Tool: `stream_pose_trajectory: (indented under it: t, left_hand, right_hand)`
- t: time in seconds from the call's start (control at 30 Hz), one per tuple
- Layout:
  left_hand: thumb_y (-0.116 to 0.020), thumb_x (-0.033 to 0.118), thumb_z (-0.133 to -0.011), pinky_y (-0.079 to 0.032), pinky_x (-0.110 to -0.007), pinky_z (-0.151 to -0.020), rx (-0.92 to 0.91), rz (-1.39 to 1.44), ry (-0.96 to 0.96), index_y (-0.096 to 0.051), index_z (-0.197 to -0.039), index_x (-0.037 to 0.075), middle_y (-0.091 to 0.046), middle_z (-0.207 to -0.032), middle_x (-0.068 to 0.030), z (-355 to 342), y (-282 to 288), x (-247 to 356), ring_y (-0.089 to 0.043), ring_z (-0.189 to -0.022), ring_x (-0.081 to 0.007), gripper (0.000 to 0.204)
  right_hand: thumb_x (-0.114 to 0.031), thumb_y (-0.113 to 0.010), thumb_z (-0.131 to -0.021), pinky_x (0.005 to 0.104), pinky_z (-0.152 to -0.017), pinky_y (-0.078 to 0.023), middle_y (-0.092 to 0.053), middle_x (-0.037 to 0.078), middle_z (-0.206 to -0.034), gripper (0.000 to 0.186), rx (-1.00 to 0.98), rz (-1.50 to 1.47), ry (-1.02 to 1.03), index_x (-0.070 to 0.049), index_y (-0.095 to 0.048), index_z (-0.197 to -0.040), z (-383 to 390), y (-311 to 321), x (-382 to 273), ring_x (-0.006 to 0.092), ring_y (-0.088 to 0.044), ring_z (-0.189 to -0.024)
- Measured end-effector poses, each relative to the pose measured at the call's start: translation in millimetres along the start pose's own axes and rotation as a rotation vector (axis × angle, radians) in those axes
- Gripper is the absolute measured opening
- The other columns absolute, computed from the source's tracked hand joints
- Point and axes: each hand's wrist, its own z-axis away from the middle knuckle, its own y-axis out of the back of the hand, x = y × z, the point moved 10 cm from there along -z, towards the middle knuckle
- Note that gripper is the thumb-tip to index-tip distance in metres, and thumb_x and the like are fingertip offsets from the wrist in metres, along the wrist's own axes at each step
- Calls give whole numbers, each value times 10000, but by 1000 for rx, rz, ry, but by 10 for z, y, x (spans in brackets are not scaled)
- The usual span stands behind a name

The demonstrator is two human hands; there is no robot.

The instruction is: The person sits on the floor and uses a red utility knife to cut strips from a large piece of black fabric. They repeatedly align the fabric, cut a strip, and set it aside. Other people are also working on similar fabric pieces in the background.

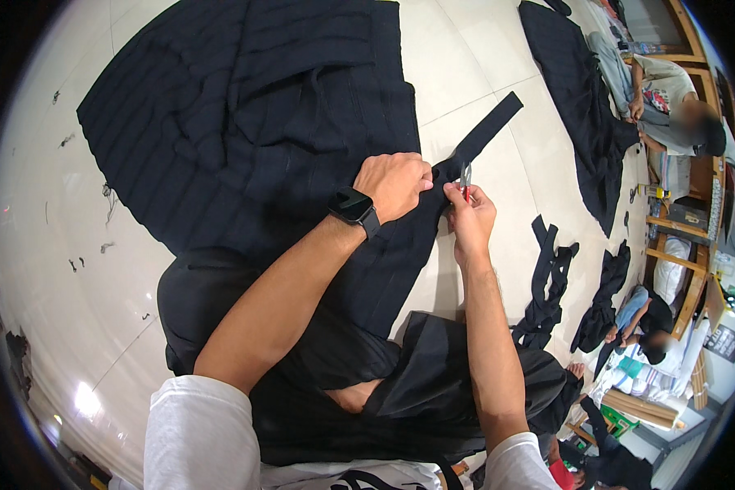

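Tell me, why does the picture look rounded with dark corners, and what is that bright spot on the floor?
Head view: a fisheye lens bends the floor tile lines and leaves a black rim; the bright spot lower left is lamp glare on glossy tile; the hands' centre, left hand and right hand on dark cloth, is sharp.

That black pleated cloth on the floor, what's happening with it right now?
A person sitting on the pale tiled floor works on the black pleated cloth spread in front of them. The left hand, a dark watch on its wrist, presses the cloth down at the base of a narrow black strip. The right hand holds small red-handled snips at that spot. More dark cloth pieces lie to the right, where other people sit.
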Motion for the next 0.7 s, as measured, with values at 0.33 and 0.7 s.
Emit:
stream_pose_trajectory:
  t: [0.33, 0.7]
  left_hand:
    - [-660, 177, -948, -559, -455, -774, 1, 57, 46, -747, -975, 49, -755, -945, -138, -31, 19, -76, -724, -891, -351, 158]
    - [-638, 157, -960, -552, -459, -770, -42, 85, 84, -735, -959, 47, -756, -919, -143, -43, 26, -101, -724, -876, -357, 147]
  right_hand:
    - [-204, -709, -973, 236, -581, -407, -630, -13, -767, 220, -26, 175, 74, 13, -672, -985, -44, -9, -8, 54, -515, -632]
    - [-207, -799, -896, 349, -679, -536, -741, 173, -879, 309, -119, 729, 593, 24, -768, -1098, 420, 92, -864, 230, -676, -690]
